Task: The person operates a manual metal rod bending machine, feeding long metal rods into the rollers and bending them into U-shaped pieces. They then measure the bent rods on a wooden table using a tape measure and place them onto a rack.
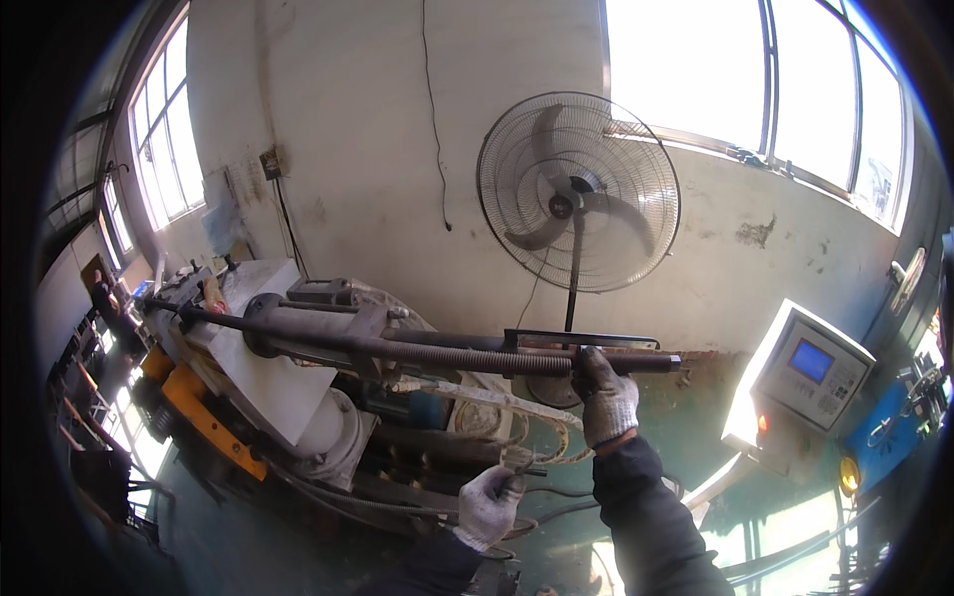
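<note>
A long dark metal rod point(636, 362) runs from the machine at the left toward the right, with a coil spring or threaded length point(477, 356) around its middle part. My right hand point(608, 405), in a grey-white work glove with dark fingertips, is closed around the rod just right of the coiled section. Below and to the left, my left hand point(490, 507), gloved alike, is curled shut in front of the hoses. Its fingers are pressed together, and I cannot make out what they hold, if anything.
The grey machine point(318, 437) with a yellow-orange guard point(204, 412) stands left. Pale hoses point(497, 397) loop beneath the rod. A large pedestal fan point(578, 194) stands behind it, by the wall. At right is a white control box point(805, 368) with a blue screen.
</note>
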A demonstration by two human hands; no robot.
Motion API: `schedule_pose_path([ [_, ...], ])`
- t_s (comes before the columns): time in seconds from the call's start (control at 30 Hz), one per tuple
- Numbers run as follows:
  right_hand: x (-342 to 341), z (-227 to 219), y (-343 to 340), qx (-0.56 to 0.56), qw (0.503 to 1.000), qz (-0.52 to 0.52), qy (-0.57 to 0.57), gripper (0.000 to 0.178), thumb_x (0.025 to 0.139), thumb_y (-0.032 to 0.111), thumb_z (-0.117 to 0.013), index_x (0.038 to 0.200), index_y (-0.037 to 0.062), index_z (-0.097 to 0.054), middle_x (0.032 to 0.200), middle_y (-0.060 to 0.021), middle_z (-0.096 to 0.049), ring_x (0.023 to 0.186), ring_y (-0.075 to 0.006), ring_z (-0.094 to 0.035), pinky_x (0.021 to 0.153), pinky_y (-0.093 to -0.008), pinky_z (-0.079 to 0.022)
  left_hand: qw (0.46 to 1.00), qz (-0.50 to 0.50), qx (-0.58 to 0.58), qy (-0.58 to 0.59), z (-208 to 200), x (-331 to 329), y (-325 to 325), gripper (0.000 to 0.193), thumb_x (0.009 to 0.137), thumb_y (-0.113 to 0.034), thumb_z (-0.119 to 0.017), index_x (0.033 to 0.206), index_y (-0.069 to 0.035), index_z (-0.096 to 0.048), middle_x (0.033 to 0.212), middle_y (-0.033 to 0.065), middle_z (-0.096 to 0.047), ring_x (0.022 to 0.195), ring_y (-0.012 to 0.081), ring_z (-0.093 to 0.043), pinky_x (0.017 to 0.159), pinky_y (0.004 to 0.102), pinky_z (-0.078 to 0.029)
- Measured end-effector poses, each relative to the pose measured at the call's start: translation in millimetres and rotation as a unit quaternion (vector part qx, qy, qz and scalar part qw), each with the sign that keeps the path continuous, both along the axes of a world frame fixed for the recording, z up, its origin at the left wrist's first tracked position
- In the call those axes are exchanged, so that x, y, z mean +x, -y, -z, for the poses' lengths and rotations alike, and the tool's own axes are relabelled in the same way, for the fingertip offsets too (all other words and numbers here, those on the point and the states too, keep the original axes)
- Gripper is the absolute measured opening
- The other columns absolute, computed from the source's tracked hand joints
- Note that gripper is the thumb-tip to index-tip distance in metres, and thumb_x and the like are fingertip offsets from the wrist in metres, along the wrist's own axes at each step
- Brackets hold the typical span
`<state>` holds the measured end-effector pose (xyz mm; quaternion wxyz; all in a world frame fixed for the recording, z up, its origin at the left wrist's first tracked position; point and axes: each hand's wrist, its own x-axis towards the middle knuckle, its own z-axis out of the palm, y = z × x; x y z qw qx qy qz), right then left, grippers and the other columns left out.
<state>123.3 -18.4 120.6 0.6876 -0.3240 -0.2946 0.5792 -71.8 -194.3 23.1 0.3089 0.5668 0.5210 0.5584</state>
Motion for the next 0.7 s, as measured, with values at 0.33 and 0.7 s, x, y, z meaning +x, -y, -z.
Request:
schedule_pose_path([
  [0.33,2,6,3,0.066,0.997,-0.022,-0.041,0.032,0.111,0.023,-0.079,0.134,0.0013,-0.073,0.121,-0.0067,-0.076,0.107,-0.0192,-0.075,0.098,-0.0375,-0.063,0.987,-0.143,-0.069,0.016,29,-32,41,0.03,0.111,-0.026,-0.083,0.103,0.002,-0.077,0.08,0.0126,-0.074,0.078,0.0122,-0.069,0.074,0.0364,-0.056],
  [0.7,12,10,1,0.091,0.995,-0.025,0.037,0.03,0.108,0.019,-0.081,0.13,-0.0008,-0.076,0.123,-0.0077,-0.076,0.112,-0.0206,-0.076,0.102,-0.038,-0.064,0.984,-0.108,-0.14,0.04,67,-38,30,0.03,0.111,-0.03,-0.084,0.1,-0.002,-0.078,0.079,0.0112,-0.073,0.073,0.0181,-0.068,0.073,0.0379,-0.055],
])
